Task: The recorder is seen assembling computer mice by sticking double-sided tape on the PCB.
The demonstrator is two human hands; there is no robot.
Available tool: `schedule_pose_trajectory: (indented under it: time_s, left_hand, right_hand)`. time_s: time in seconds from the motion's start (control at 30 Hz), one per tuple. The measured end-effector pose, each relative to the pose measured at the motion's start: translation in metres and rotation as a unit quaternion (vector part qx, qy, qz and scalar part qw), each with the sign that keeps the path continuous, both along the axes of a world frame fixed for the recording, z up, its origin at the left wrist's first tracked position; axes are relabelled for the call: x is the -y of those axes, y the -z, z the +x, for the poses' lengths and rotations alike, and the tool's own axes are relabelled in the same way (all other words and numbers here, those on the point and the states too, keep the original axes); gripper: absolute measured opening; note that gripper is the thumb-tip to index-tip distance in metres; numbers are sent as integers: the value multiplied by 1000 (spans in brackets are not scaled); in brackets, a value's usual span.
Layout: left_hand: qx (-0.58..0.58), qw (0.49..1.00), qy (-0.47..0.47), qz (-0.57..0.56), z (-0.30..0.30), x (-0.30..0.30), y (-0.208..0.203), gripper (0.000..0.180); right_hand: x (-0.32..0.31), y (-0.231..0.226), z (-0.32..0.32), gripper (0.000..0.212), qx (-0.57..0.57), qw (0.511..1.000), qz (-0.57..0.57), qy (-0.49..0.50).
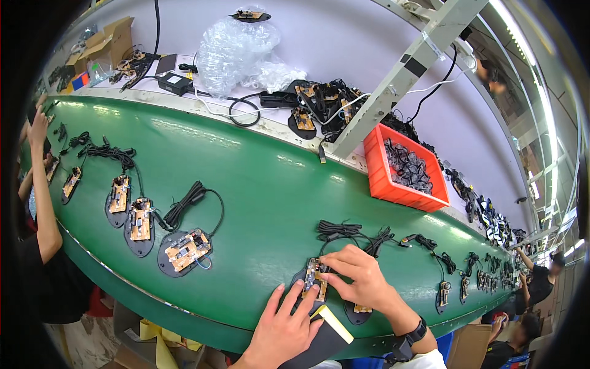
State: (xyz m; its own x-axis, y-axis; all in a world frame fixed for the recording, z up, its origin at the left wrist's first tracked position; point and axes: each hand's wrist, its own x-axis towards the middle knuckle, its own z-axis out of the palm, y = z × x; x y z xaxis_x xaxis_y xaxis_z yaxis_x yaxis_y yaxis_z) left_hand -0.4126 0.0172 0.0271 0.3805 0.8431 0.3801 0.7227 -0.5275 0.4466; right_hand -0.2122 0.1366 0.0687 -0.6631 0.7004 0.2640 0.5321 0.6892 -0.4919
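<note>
In front of me a tan circuit board (315, 289) sits on a black oval plastic base, partly covered by my hands. My left hand (284, 321) is open, its stretched fingertips resting on the board's lower left side. My right hand (359, 281) pinches at the board's upper right edge; what lies between thumb and fingers is hidden. A second board on a black base (358, 312) shows partly under my right wrist. Bundled black cables (338, 230) lie just beyond both. A black flat piece with a yellow edge (329, 339) is beside my left hand.
The green belt (264, 197) carries several more boards with cables, such as the board at left (186, 250). A red bin (409, 197) of small dark parts stands at the far edge, by a metal post (393, 92). Co-workers sit at both ends; one person's arm (42, 184) reaches in.
</note>
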Motion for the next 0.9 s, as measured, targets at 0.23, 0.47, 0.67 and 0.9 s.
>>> schedule_pose_trajectory:
  time_s: [0.23,0.47,0.67,0.9]
  left_hand:
    - [2,1000,-4,-15,-1,1,-2,34]
    - [18,1000,-8,-24,3,-2,-6,35]
    - [-13,998,-36,-39,-40,-3,-1,31]
    - [-9,999,-28,-37,-28,-6,-10,33]
  right_hand:
    - [9,-18,-13,27,81,995,50,31]
    - [-1,-1,-7,41,81,997,-19,6]
    - [23,-23,6,66,68,996,-9,60]
    - [87,-25,93,74,90,976,-94,176]
